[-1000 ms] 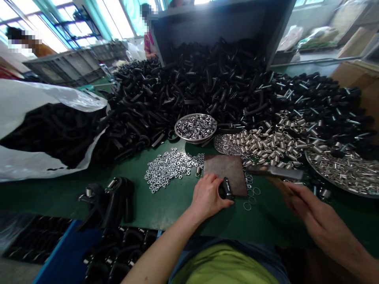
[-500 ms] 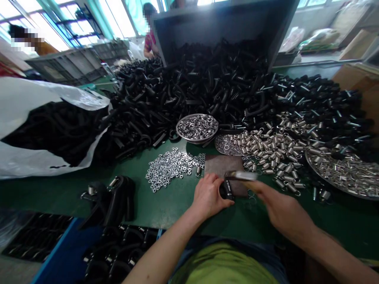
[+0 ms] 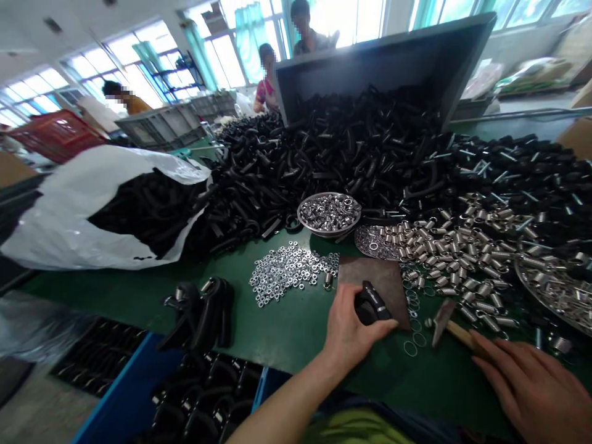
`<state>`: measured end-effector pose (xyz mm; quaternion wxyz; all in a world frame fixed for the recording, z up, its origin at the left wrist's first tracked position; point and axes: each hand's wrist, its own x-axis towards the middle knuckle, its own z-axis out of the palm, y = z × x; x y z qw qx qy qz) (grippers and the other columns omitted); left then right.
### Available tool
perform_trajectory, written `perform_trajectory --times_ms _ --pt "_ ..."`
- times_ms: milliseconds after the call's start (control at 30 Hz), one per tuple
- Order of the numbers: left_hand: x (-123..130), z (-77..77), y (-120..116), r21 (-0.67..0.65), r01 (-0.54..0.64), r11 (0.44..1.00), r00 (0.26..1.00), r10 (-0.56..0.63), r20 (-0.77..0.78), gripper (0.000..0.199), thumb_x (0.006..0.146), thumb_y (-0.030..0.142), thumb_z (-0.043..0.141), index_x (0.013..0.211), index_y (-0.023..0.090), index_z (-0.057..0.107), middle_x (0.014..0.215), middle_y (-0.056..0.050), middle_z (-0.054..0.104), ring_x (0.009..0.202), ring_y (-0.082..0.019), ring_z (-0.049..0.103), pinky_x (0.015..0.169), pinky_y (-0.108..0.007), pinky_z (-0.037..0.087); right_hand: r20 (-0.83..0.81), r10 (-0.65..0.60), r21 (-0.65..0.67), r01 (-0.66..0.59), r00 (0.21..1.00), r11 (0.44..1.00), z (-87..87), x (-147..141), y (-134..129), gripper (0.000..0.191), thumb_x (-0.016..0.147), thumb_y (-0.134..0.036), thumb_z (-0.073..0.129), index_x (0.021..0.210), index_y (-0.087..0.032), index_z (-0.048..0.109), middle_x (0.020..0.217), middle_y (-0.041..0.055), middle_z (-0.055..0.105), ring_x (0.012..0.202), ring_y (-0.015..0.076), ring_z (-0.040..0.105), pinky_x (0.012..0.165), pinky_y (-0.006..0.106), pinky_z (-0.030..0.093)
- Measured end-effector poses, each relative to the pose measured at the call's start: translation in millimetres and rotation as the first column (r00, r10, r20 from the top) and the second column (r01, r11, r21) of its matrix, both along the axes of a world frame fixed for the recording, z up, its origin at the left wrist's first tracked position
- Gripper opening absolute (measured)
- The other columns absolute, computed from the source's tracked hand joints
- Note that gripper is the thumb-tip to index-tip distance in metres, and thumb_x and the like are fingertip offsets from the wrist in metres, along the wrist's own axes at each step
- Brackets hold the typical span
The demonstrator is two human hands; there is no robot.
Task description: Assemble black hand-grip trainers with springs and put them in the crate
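Observation:
My left hand (image 3: 349, 327) is closed around a black plastic part (image 3: 375, 301), which rests on the square metal plate (image 3: 354, 271). To the right, a hammer (image 3: 443, 322) lies low over the green table, its head left of my right hand (image 3: 531, 376). The fingers of my right hand are stretched along the wooden handle, the tips at its end. Thin rings (image 3: 419, 339) lie between the plate and the hammer. Small nuts (image 3: 282, 271) are spread left of the plate, beside a single spring (image 3: 328, 279).
Behind the plate stands a bowl of metal rings (image 3: 328, 232); springs (image 3: 462, 246) and a pin tray (image 3: 531, 290) lie right. Black parts fill the back around a grey bin (image 3: 472, 46). A white bag (image 3: 60, 216) and blue crate (image 3: 115, 388) are left. People are beyond.
The hammer has moved from above the black part down to the right, and my right hand has loosened on its handle. The whole view has shifted, showing more of the room.

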<state>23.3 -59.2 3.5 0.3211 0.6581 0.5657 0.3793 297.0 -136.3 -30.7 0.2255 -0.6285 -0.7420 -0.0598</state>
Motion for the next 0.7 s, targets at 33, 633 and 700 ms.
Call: perform_trajectory --times_ms 33,633,700 --pt "5 2.9 -5 -0.021 -0.009 1.0 0.998 0.011 0.065 0.059 0.058 0.045 0.078 0.103 0.019 0.049 0.101 -0.005 0.055 0.092 -0.02 0.054 0.08 -0.034 0.045 -0.077 0.033 -0.008 -0.034 0.996 0.999 2.8 -14 6 0.041 0.088 -0.041 0.039 0.125 -0.026 0.051 0.098 0.0067 0.066 0.089 0.0253 0.062 0.074 0.038 0.049" --pt "-184 18.1 188 0.252 -0.256 0.933 0.543 0.354 -0.762 0.029 0.085 0.005 0.039 0.105 0.011 0.06 0.112 -0.017 0.056 0.107 -0.024 0.051 0.087 -0.038 0.044 0.05 0.076 -0.453 -0.045 0.996 0.891 15.6 -105 92 0.024 0.087 -0.04 0.038 0.087 -0.03 0.06 0.073 -0.0036 0.071 0.061 0.0217 0.068 0.046 0.029 0.042" --pt "-210 17.7 204 0.249 -0.255 0.934 0.467 0.345 -0.814 0.023 0.087 0.009 0.042 0.098 0.011 0.061 0.108 -0.016 0.058 0.106 -0.025 0.051 0.087 -0.041 0.044 0.105 0.094 -0.42 -0.041 0.99 0.906 13.4 -109 90 0.023 0.087 -0.038 0.039 0.086 -0.03 0.06 0.073 -0.003 0.071 0.057 0.0217 0.067 0.042 0.028 0.039"
